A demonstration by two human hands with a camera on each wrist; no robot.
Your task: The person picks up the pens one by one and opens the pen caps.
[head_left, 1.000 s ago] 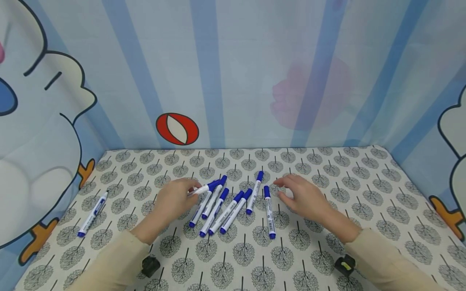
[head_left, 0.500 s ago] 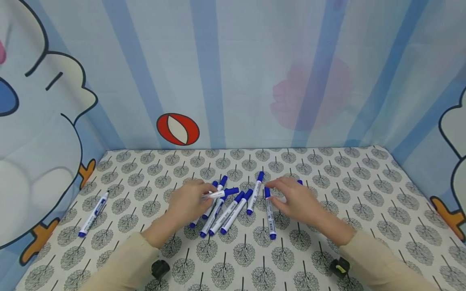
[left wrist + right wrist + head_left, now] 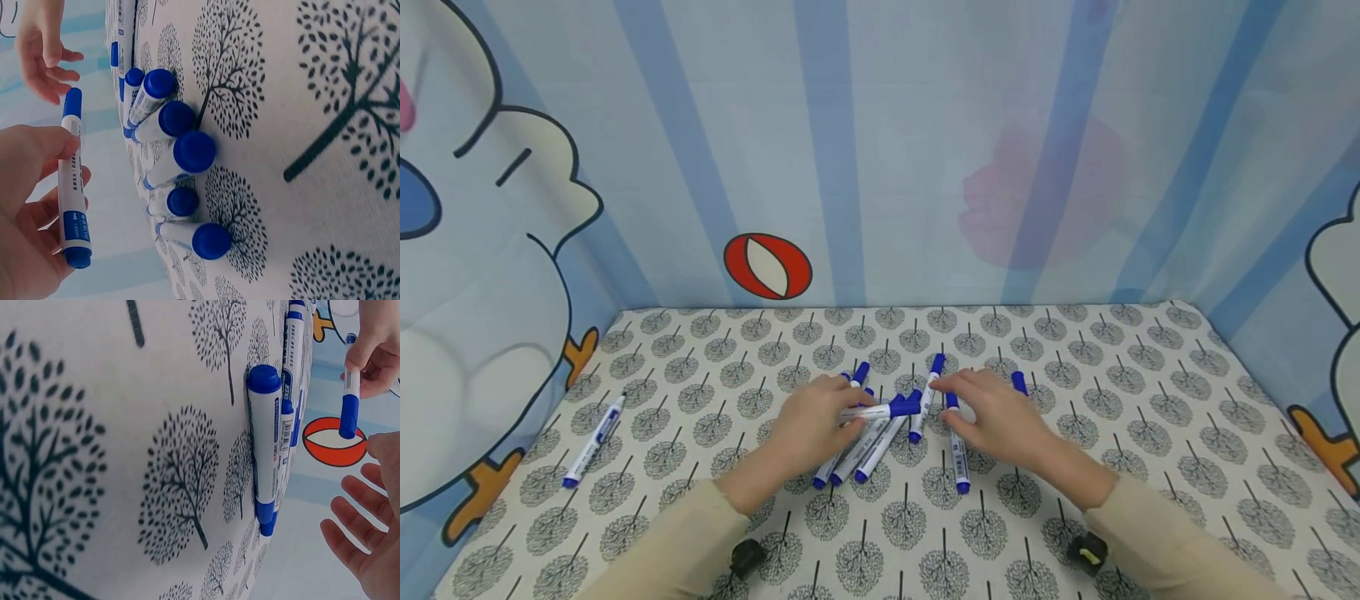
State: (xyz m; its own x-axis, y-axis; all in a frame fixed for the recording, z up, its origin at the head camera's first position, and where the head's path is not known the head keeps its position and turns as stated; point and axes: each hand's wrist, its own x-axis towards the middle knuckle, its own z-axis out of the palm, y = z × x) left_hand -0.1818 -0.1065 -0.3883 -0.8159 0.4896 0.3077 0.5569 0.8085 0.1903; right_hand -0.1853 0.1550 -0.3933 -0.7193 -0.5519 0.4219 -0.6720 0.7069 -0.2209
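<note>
My left hand [image 3: 811, 423] pinches a white marker [image 3: 72, 165] between thumb and fingers, with its blue cap pointing right. The held marker is above the other markers on the cloth. My right hand [image 3: 1000, 418] hovers just right of that cap, fingers loosely bent and holding nothing; a gap shows between fingertips and cap in the left wrist view. Below the hands, several blue-capped white markers [image 3: 877, 454] lie side by side, partly hidden by the left hand. One marker [image 3: 958, 454] lies under the right hand's fingers, and another marker [image 3: 928, 398] lies between the hands.
Far left on the tree-print tablecloth [image 3: 940, 542] lies a marker [image 3: 593, 442] with no cap on its upper end. Behind the right hand, the blue cap of another marker [image 3: 1018, 382] sticks out. A striped cartoon curtain [image 3: 902, 167] closes off the back.
My left hand has carried the held marker rightward, swinging it nearly level. My right hand has moved left toward its cap, uncovering a marker's blue cap behind it.
</note>
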